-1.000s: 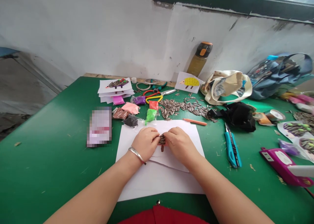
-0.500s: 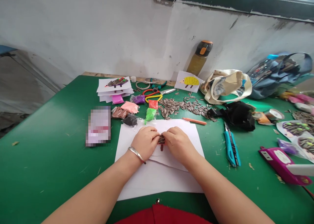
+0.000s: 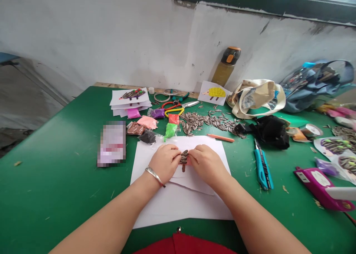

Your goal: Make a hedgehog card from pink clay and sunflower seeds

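White paper (image 3: 158, 205) lies in front of me, with a smaller sheet (image 3: 191, 181) on top. On the smaller sheet is a pink clay shape (image 3: 191, 161) with a brown clay piece (image 3: 183, 168) below it. Striped sunflower seeds (image 3: 184, 157) stick in the pink clay. My left hand (image 3: 166, 161), a silver bangle at its wrist, is closed at the left side of the seeds. My right hand (image 3: 207, 164) has its fingers pinched together at the right side of the clay. Whatever either hand's fingertips hold is hidden.
Loose sunflower seeds (image 3: 191, 121) are heaped beyond the paper, near clay packets (image 3: 170, 129) and scissors (image 3: 178, 109). An orange pencil (image 3: 220, 138) and a blue utility knife (image 3: 263, 165) lie rightward. A purple glue gun (image 3: 319, 185) is farther right, a pixelated flat thing (image 3: 111, 143) at left.
My right hand has drawn slightly right, away from the seeds, so more seeds and pink clay show. My left hand stays almost in place.
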The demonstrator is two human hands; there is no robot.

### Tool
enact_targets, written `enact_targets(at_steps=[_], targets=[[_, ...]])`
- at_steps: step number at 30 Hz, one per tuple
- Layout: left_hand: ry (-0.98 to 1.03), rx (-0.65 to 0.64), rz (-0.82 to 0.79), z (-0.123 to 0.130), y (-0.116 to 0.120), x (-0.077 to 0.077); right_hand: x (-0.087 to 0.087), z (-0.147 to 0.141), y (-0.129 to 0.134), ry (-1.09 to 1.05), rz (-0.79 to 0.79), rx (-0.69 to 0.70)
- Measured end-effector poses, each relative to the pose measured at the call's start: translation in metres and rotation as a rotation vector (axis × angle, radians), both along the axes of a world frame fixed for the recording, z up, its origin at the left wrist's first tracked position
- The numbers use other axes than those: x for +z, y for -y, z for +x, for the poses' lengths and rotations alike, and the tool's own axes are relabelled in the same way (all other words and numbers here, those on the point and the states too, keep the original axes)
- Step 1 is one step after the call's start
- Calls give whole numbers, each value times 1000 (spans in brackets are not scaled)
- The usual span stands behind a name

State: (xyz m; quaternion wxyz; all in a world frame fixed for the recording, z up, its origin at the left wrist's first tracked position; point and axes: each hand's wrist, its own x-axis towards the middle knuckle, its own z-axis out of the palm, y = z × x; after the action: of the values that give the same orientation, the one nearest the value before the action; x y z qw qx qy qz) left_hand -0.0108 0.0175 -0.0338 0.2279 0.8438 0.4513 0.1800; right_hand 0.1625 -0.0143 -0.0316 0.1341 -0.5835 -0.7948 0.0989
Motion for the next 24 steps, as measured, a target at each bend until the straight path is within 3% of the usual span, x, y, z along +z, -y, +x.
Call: enact_targets(at_steps=[11,24], targets=[[34,18,5,-2,0,-6,0,0,-2,-18,20,-70],[-8,3,1,0,0,-2,-3,-4,-2,-22,-3,-44]])
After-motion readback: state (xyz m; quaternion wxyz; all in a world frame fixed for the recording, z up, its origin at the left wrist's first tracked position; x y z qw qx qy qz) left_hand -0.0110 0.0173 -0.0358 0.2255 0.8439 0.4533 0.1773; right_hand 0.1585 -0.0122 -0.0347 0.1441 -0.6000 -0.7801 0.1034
